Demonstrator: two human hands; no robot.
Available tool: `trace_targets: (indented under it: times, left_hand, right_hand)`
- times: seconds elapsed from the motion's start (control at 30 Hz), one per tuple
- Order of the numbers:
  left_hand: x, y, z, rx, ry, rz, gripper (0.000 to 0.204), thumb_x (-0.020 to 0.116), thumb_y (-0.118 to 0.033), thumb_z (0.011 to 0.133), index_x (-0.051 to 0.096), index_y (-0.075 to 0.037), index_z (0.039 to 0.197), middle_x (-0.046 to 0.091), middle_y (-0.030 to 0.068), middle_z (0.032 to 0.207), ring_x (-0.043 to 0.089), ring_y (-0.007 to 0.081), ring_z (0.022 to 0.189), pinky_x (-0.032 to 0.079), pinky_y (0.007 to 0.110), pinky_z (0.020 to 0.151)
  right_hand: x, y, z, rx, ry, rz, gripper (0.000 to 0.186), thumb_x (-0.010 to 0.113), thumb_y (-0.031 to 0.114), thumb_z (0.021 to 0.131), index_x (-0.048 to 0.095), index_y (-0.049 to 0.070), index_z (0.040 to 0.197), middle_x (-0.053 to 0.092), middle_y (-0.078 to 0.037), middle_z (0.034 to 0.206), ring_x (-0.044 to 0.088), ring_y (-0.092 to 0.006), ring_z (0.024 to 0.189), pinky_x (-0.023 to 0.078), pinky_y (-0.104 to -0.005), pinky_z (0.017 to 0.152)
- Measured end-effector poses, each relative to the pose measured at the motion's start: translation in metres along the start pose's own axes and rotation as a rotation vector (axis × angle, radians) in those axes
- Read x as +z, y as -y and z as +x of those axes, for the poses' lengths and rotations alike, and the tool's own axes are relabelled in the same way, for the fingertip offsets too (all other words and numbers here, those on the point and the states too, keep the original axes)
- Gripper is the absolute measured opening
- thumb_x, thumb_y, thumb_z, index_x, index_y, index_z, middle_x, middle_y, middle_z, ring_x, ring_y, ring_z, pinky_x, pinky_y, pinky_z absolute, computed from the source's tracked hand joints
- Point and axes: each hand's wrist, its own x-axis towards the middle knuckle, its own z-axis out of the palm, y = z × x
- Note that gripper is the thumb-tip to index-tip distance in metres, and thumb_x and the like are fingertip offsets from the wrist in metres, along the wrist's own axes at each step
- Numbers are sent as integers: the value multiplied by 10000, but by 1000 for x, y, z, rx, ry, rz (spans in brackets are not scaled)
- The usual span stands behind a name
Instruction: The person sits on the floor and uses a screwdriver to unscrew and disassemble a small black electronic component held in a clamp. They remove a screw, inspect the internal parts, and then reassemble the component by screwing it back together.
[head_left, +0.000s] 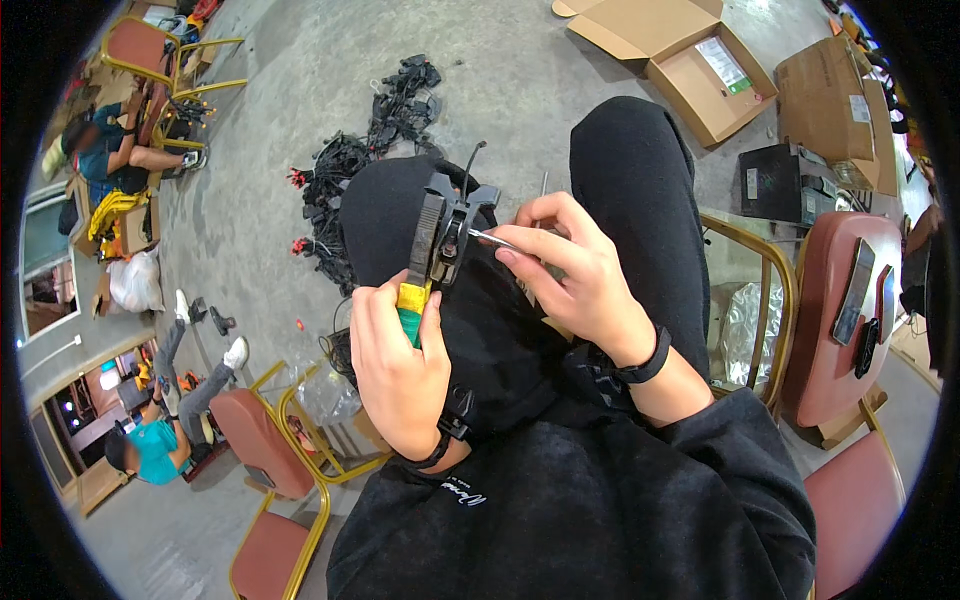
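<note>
My left hand (392, 365) is closed around the lower end of a black plastic device (452, 235), held upright over my lap. A yellow and green grip-like piece (411, 300) shows between its fingers; I cannot tell if it belongs to the device or is a separate tool. A short black cable (472, 165) sticks up from the device's top. Between the fingertips of my right hand (575, 270) is a thin metal pointed tool (493, 239), its tip against the device's right side. Its exact kind is unclear.
A heap of black cabled parts (335, 185) lies on the floor beyond my knee. Far right are an open cardboard box (700, 125) and a black case (780, 185). A red chair (815, 330) bears dark flat items. Two people (160, 450) sit at left.
</note>
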Motion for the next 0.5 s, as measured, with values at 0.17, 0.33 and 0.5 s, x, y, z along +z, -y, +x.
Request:
trace_targets:
  times: [0.17,0.33,0.5]
  left_hand:
    - [2,-1,-1,-16,-33,-25,268,727,-87,825,572,-15,1031,546,164,914,563,401,847,445,449,756]
    - [1,-3,-2,-15,-7,5,272,709,-87,834,584,-13,1063,542,162,928,570,384,878,452,449,771]
    - [2,-6,-2,-6,2,47,279,700,-83,837,589,-10,1081,540,159,941,574,374,900,459,443,785]
  right_hand:
    - [-12,5,-2,309,169,230,147,666,128,935,699,22,1032,653,-67,842,609,-139,736,500,-268,686]
    - [-8,13,0,540,216,512,204,590,188,1001,690,13,1028,636,-2,769,553,-58,690,463,-244,617]
    - [-9,11,-2,651,263,658,252,538,231,1031,673,20,1052,541,28,651,483,-30,549,404,-220,506]
